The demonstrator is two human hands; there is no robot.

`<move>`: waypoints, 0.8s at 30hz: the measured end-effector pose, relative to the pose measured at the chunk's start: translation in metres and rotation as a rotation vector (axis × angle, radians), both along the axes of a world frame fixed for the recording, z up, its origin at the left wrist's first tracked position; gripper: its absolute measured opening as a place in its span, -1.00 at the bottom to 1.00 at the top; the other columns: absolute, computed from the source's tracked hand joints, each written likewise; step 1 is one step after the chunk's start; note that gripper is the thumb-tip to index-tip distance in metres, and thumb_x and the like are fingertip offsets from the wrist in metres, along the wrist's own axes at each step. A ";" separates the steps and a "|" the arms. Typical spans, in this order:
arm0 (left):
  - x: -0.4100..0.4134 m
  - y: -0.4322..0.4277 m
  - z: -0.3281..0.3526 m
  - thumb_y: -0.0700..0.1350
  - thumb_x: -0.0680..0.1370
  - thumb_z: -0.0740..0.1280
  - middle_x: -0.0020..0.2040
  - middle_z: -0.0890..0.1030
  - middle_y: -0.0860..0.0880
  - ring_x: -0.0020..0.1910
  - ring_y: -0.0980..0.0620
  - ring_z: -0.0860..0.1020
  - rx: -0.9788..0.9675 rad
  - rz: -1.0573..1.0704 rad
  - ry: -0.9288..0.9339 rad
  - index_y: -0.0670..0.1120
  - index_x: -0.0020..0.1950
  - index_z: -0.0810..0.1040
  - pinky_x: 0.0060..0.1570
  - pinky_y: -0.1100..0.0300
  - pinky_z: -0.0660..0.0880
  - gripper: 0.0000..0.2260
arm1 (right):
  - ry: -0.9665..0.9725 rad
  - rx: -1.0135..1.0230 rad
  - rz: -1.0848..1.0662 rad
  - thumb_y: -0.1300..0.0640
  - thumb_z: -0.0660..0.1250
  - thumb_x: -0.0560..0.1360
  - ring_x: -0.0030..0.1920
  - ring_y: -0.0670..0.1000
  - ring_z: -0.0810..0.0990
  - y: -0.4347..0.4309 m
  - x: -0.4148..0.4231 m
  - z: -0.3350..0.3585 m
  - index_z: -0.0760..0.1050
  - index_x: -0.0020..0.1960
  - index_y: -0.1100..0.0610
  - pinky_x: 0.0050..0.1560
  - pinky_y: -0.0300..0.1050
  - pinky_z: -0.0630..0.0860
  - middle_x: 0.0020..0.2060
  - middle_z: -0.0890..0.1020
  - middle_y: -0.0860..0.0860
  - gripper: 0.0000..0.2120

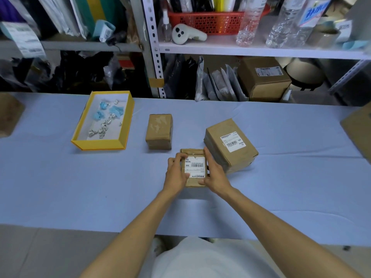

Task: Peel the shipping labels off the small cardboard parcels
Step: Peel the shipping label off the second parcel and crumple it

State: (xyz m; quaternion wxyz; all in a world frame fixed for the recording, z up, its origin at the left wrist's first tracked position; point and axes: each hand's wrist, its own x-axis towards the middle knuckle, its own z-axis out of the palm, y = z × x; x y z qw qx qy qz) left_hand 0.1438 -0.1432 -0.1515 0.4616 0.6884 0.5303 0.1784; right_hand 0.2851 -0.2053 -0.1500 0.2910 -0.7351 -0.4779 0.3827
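Observation:
A small cardboard parcel (192, 152) sits at the middle of the blue table, with a white shipping label (195, 167) on its top. My left hand (176, 174) grips its left side, fingers curled over the label's left edge. My right hand (214, 173) holds the right side and near corner. A larger parcel (230, 146) with its own white label (232, 141) stands just right of it, touching my right hand's back. A third parcel (159, 131) further back shows torn paper marks and no label.
A yellow-rimmed tray (100, 144) at the back left holds several crumpled label scraps (106, 121). Cardboard pieces lie at the table's left edge (9, 115) and right edge (359, 125). Metal shelves (261, 51) with parcels, bags and bottles stand behind the table.

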 end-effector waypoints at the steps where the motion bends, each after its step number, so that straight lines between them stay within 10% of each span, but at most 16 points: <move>1: 0.001 0.001 0.001 -0.39 0.41 0.35 0.16 0.34 -0.05 0.11 -0.10 0.54 0.006 -0.008 0.018 0.05 0.20 0.36 0.09 -0.02 0.58 -0.51 | 0.000 0.005 0.002 0.35 0.44 0.26 0.25 0.02 0.50 0.000 0.000 -0.001 -0.14 0.58 -0.01 0.13 0.05 0.58 0.34 0.46 -0.01 0.10; 24: 0.005 -0.003 0.002 -0.34 0.44 0.37 0.17 0.40 -0.05 0.10 -0.10 0.56 0.080 0.004 0.114 0.02 0.23 0.36 0.10 -0.02 0.56 -0.54 | -0.022 -0.016 -0.011 0.33 0.45 0.29 0.23 0.04 0.51 0.003 0.000 -0.006 -0.15 0.58 -0.04 0.06 0.02 0.61 0.35 0.45 -0.01 0.09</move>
